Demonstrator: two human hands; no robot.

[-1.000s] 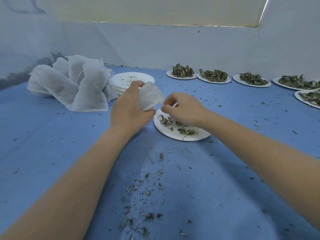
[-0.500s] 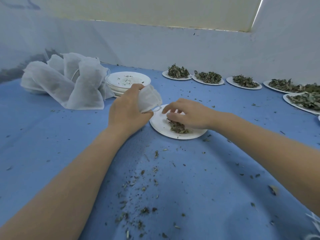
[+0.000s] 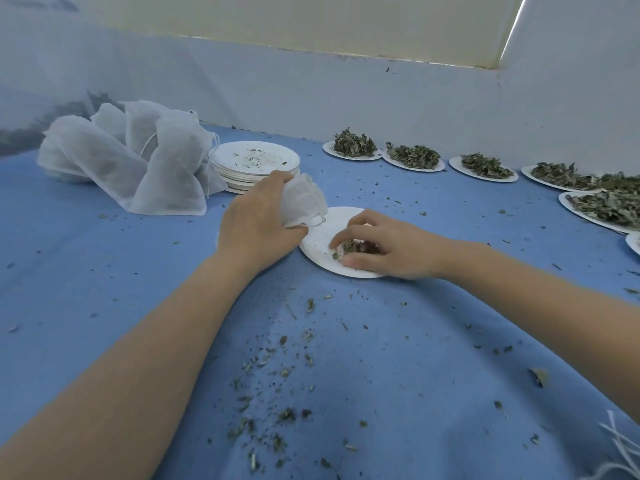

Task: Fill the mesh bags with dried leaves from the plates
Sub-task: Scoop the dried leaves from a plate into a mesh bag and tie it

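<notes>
Now my right hand (image 3: 388, 245) has dropped from the drawstring onto the near plate (image 3: 323, 233) and curls, grip closing on the last dried leaves (image 3: 349, 247), while my left hand (image 3: 258, 221) stays clamped on the mesh bag (image 3: 301, 202) just beside it, so I judge this plate nearly emptied.

my left hand (image 3: 258, 225) grips the mesh bag (image 3: 301, 202); my right hand (image 3: 388, 245), fingers curled, pinches the dried leaves (image 3: 348, 247), both forearms extended.
</notes>
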